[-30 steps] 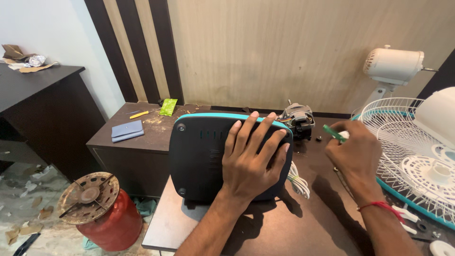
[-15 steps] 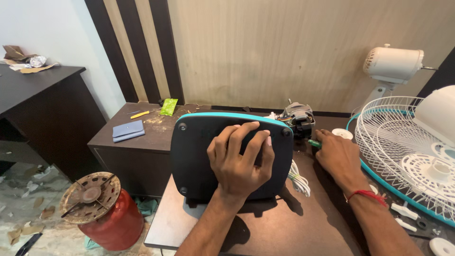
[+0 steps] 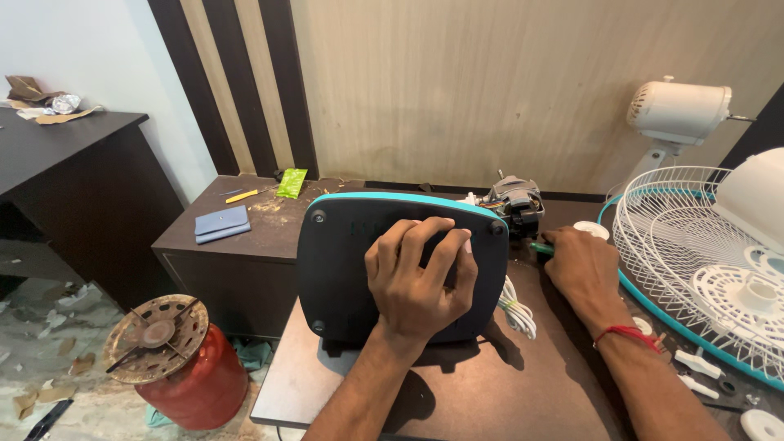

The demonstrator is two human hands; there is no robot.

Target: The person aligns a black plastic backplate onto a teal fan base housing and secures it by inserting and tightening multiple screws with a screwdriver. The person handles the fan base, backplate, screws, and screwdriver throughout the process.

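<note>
Fingers of the left hand (image 3: 420,278) curl on the dark fan base (image 3: 343,269).

Left hand (image 3: 420,278) spread flat on dark fan base (image 3: 343,269), teal-edged, standing tilted on the counter (image 3: 490,400). Right hand (image 3: 581,265) grips green-handled screwdriver (image 3: 541,247) — tip at grey motor (image 3: 513,202). White fan guard (image 3: 694,261) just beside.

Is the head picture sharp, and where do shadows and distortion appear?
Head view: mostly sharp, evenly lit; the left hand on the dark fan base casts a soft shadow on the table; the right hand is slightly soft; wide-angle bending shows at the edges, as on the fan grille.
</note>
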